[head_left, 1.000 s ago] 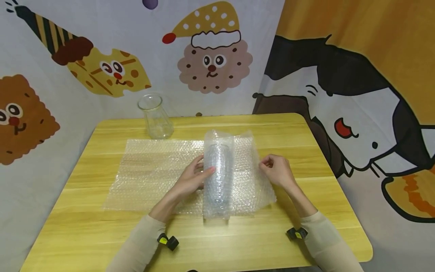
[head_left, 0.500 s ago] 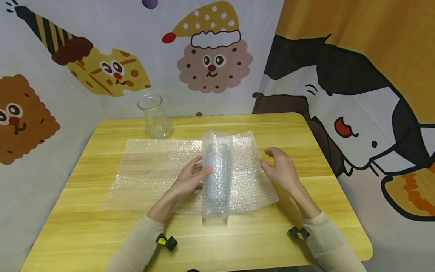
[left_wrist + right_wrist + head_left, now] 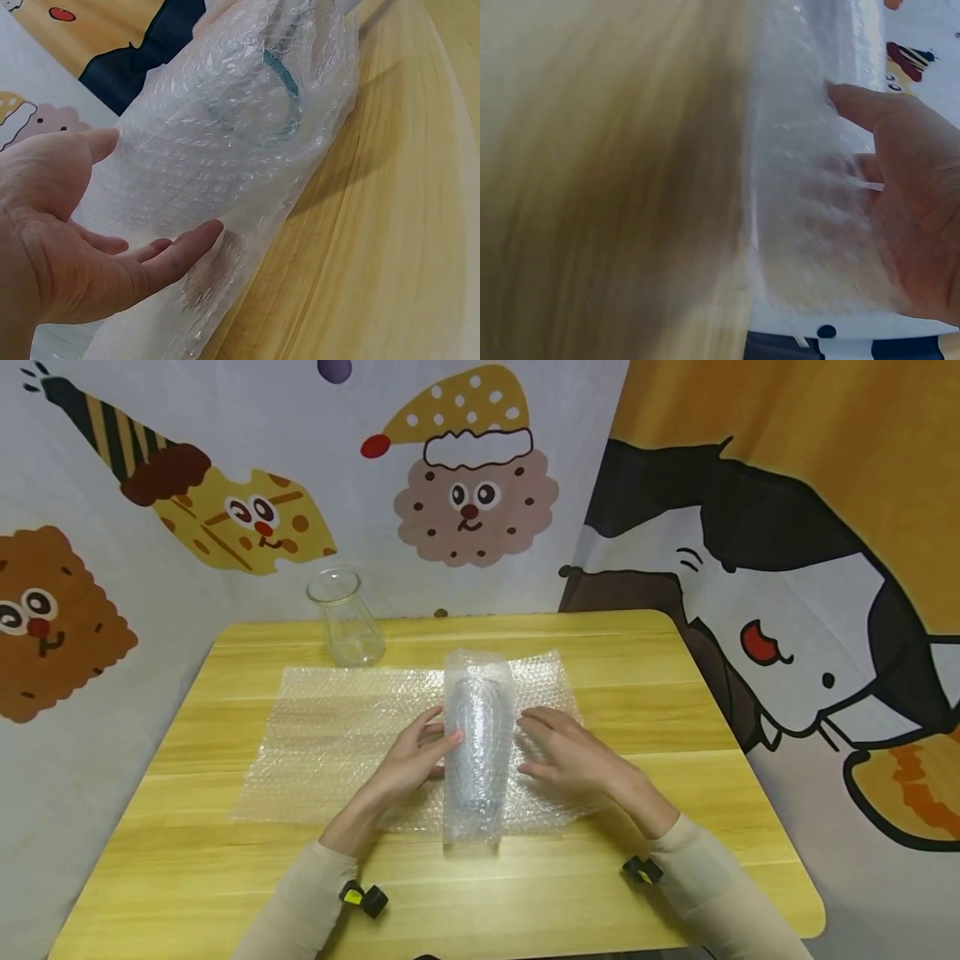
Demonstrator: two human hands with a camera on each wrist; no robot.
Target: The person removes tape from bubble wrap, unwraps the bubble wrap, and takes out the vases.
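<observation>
An upright-lying roll of bubble wrap [image 3: 477, 752] covers a clear, glass-like object whose teal curved line shows through at the near end. My left hand [image 3: 412, 752] touches the roll's left side, thumb against it and fingers spread and slightly bent. In the left wrist view the bubble wrap [image 3: 202, 142] fills the space past those fingertips. My right hand [image 3: 570, 752] is at the sheet's right part, close beside the roll, fingers apart. In the right wrist view, its fingers show faintly through the blurred bubble wrap [image 3: 802, 187], and the thumb is on the nearer side.
The rest of the bubble wrap sheet [image 3: 337, 743] lies flat on the wooden table [image 3: 420, 902], left of the roll. An uncovered clear glass jar [image 3: 348, 622] stands upright at the back left. A printed cartoon curtain [image 3: 285, 410] hangs behind the table.
My right hand has let go of the sheet's right edge, opened its fingers and moved left to beside the roll. My left hand and the roll have shifted slightly left.
</observation>
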